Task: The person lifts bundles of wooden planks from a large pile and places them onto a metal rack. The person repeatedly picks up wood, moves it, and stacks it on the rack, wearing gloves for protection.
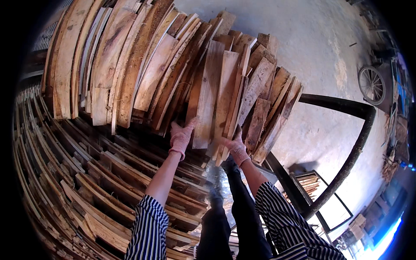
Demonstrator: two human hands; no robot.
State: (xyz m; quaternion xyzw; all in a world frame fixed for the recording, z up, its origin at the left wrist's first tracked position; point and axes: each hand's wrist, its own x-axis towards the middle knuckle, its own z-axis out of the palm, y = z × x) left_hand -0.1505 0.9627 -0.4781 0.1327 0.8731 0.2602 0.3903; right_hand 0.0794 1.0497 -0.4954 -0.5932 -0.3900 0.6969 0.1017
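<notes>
Both my hands wear pink knitted gloves. Between them stand several long wooden boards, among them a pale brown board [209,97] and a narrower plank [226,99] just right of it. My left hand [182,136] is closed at the lower left edge of this group, its thumb against the pale board and some fingers hidden behind the wood. On the other side, my right hand [236,146] grips the lower ends of the planks, with its fingertips partly out of sight. The boards lean side by side in a long row with other rough planks [158,71].
Layered stacks of timber [108,186] fill the lower left. A dark metal frame [346,182] juts out at right, beside a framed panel [320,195] on the floor. A spoked wheel [371,84] stands at far right. My legs [242,208] are close below the boards.
</notes>
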